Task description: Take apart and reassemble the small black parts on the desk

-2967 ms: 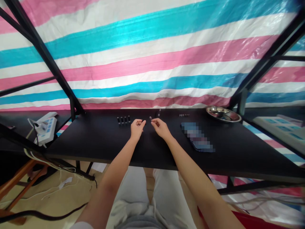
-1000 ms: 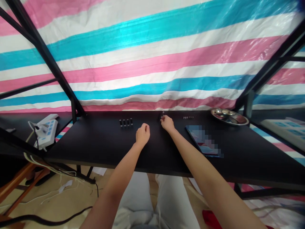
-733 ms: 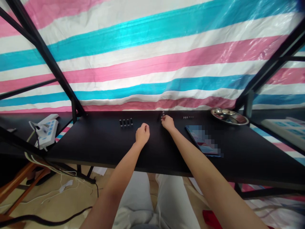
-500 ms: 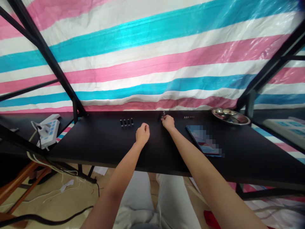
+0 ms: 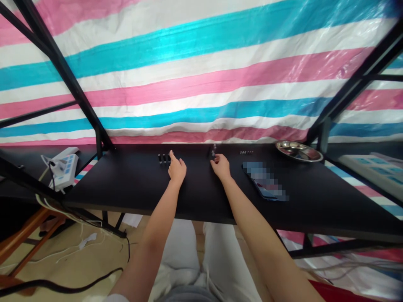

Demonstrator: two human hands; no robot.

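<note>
My left hand (image 5: 176, 168) reaches over the black table (image 5: 132, 184) to the right end of a row of small black cylinders (image 5: 161, 158). Its thumb and fingers are pinched together there and hide the cylinders at that end; what they pinch is hidden. My right hand (image 5: 221, 166) lies further right, fingers curled. Its fingertips close on the foot of a small upright dark part with a silvery top (image 5: 214, 149) near the table's back edge.
A short row of tiny parts (image 5: 246, 152), a phone (image 5: 265, 184) and a metal dish (image 5: 298, 150) lie to the right. A white power strip (image 5: 62, 164) with cables sits on the left. Black frame bars and a striped tarp close the back.
My left hand went from a fist at the table's middle forward and left to the cylinder row. My right hand stayed at the upright part it had reached earlier.
</note>
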